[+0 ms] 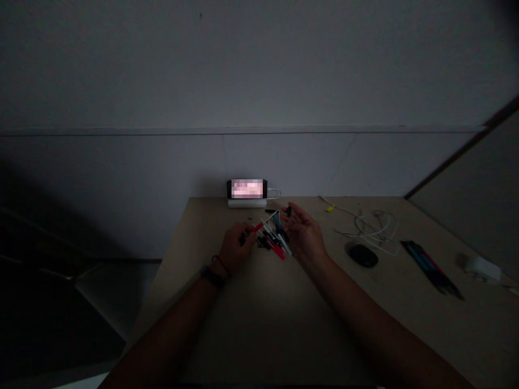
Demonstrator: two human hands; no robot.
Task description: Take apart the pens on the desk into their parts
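Observation:
My left hand (pixel 238 242), with a dark band on its wrist, is closed on a red pen-like stick (pixel 258 227) that points up and to the right. Opposite it, my right hand (pixel 307 233) has its thumb and fingers pinched round a small black piece (pixel 288 211), too dark to name. Between the hands lies a loose pile of pens (pixel 272 240) in white, blue, black and red. One thicker red pen (pixel 278 250) sticks out at the near side of the pile. The dim light hides finer detail.
A lit phone (pixel 247 189) leans on a white stand (pixel 247 203) against the wall. To the right are a white cable (pixel 377 233), a black mouse (pixel 363 255), a dark flat pouch or packet (pixel 432 269) and a white adapter (pixel 482 269). The table's left edge (pixel 172 243) is near my left arm.

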